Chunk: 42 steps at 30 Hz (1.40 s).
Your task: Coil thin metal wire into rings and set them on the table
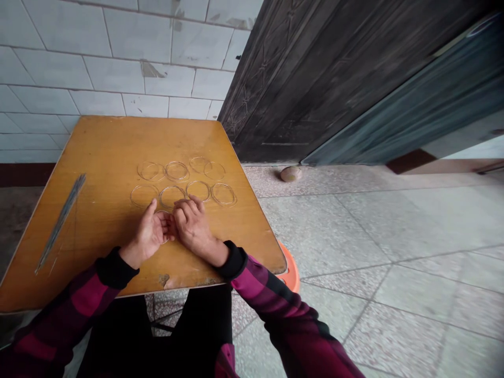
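Observation:
Several thin wire rings point(177, 170) lie in two rows on a small wooden table point(110, 147). My left hand point(148, 233) and my right hand point(192, 223) rest together on the tabletop just in front of the near row. Their fingers curl round another thin wire ring point(163, 212), most of it hidden between the hands. My left thumb points up toward the near row. Both sleeves are dark red and black check.
A bundle of straight thin wires point(59, 223) lies along the table's left side. An orange basin point(290, 270) pokes out under the table's right corner. A tiled wall stands behind, a dark wooden door point(334, 79) to the right, a round stone point(290, 174) on the floor.

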Available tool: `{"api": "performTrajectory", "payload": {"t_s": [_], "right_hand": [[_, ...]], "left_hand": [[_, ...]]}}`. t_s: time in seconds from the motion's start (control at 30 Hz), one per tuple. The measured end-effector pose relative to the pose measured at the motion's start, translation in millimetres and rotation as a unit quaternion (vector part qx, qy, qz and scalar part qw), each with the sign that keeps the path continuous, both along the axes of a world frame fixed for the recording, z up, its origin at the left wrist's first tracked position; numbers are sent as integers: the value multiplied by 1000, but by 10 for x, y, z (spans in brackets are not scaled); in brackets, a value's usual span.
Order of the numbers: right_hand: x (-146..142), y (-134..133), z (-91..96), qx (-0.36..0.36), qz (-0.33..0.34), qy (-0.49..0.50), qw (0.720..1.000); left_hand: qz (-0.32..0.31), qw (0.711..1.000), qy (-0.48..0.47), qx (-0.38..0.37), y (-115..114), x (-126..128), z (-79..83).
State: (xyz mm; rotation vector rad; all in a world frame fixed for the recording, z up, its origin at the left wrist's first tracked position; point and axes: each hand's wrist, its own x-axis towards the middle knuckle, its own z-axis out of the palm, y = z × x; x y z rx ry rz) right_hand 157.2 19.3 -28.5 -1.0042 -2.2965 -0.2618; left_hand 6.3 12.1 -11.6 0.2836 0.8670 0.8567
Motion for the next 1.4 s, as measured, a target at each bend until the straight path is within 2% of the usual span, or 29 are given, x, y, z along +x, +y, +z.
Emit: {"api": "performTrajectory", "payload": {"t_s": [0.1,0.27,0.37,0.67,0.9,1.0,1.13,1.27,1.4], "right_hand": [[21,34,-10,-23,-7,39,999],[37,74,-36,-102,0,142,985],[-8,62,-64,-118,4,177,977],[-139,14,-142,-73,-13,124,989],[-135,15,-139,-91,-2,141,986],[-96,61,-124,-131,19,218,967],[-91,101,-131,-191,32,305,932],[-168,69,-156,-219,38,336,915],[-222,29,-167,-252,43,343,904]], "left_hand": [[-10,1000,-20,17,-5,-28,45],[73,990,-53,109,-41,-9,43],[87,986,-68,126,-54,24,10],[154,987,-44,30,-17,47,66],[119,992,-31,13,45,-14,56],[112,989,-42,82,30,-12,61],[171,966,-2,196,-26,69,43],[225,943,45,242,-41,152,-7],[254,929,79,256,9,154,-32]]}}
